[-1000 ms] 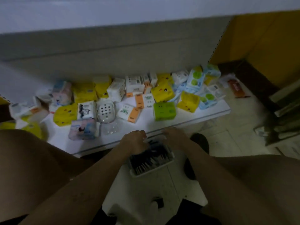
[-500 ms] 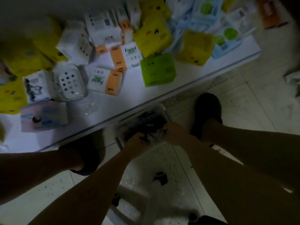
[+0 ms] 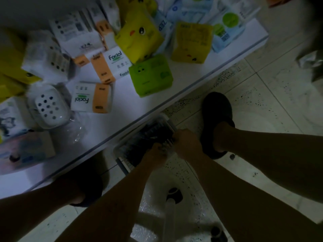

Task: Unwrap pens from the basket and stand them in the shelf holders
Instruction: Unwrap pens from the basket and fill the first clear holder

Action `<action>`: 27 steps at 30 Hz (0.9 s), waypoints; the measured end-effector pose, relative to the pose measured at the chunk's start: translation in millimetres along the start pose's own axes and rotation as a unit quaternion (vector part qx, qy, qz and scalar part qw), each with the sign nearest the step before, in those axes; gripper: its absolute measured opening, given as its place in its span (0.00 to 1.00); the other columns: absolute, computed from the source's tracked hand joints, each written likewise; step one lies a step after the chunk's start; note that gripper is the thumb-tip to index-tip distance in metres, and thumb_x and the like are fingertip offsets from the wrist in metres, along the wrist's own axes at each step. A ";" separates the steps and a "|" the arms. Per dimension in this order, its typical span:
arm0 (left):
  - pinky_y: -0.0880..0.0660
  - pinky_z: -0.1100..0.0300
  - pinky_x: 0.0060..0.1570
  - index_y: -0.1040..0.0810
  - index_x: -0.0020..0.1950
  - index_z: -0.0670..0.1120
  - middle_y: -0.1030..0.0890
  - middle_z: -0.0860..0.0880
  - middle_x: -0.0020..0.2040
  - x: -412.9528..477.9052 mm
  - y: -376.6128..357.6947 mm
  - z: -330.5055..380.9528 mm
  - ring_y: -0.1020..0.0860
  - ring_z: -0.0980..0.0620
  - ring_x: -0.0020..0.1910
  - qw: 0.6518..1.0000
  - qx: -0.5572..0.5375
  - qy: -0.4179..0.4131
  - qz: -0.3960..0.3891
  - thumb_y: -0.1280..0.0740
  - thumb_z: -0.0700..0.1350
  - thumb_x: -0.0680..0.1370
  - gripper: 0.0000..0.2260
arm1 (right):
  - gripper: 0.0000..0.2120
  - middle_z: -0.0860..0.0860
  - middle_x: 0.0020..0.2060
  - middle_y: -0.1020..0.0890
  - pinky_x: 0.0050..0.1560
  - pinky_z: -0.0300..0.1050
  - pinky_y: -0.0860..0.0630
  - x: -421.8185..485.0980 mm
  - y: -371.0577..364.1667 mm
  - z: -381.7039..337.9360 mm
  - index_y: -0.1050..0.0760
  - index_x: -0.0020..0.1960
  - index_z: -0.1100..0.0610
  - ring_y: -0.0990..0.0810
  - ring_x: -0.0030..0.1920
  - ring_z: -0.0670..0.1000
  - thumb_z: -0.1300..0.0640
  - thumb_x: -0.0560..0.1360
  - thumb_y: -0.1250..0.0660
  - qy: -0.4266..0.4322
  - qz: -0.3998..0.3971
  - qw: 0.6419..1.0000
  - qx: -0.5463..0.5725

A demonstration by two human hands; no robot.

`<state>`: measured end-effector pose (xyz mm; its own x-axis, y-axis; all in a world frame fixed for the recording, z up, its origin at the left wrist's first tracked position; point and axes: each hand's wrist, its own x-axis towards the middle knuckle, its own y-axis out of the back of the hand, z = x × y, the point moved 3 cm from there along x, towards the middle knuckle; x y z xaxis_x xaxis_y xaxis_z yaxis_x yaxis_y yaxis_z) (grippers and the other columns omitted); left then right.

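Dim light around you, pale speckled floor tiles (image 3: 262, 105) right of your fingers (image 3: 158, 148), low white shelf (image 3: 188, 79) beyond and left of them, white stool (image 3: 157, 205) nearer you than them

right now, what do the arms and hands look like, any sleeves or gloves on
The left hand and right hand are bare, with no gloves. The dim light shows no rings or watch. The forearms are uncovered too, with no sleeve anywhere in view.

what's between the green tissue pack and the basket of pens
In the head view, only the bare white shelf top and its front edge lie between the green tissue pack and the basket.
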<state>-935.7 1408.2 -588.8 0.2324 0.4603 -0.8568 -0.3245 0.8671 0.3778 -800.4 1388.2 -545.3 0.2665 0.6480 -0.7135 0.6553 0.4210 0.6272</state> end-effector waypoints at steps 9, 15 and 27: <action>0.30 0.57 0.36 0.24 0.46 0.45 0.25 0.45 0.37 -11.9 -1.1 -19.1 0.28 0.49 0.34 0.971 -0.227 0.069 0.025 0.32 0.39 0.75 0.03 | 0.21 0.57 0.60 0.29 0.52 0.47 0.26 -9.0 -11.5 16.6 0.34 0.72 0.55 0.26 0.59 0.56 0.60 0.79 0.40 -0.008 -0.053 0.994 -0.092; 0.31 0.59 0.36 0.27 0.36 0.44 0.26 0.45 0.35 -39.7 13.0 -30.3 0.28 0.49 0.34 0.975 -0.195 0.056 0.089 0.31 0.46 0.76 0.11 | 0.19 0.58 0.60 0.27 0.52 0.48 0.25 -2.0 -18.7 11.3 0.31 0.69 0.57 0.24 0.58 0.57 0.62 0.79 0.40 -0.022 -0.037 0.994 -0.096; 0.26 0.62 0.33 0.29 0.33 0.46 0.26 0.47 0.31 -83.5 58.0 -27.6 0.26 0.52 0.29 0.974 -0.138 0.008 0.180 0.33 0.48 0.78 0.15 | 0.11 0.49 0.32 0.33 0.37 0.44 0.34 -41.5 31.1 -6.5 0.34 0.38 0.55 0.32 0.33 0.50 0.56 0.79 0.39 -0.021 0.017 0.998 -0.055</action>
<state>-999.2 1414.8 -505.0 0.0451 0.7199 -0.6926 -0.6165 0.5656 0.5477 -795.7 1378.5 -494.2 0.3178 0.6371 -0.7023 0.5645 0.4680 0.6799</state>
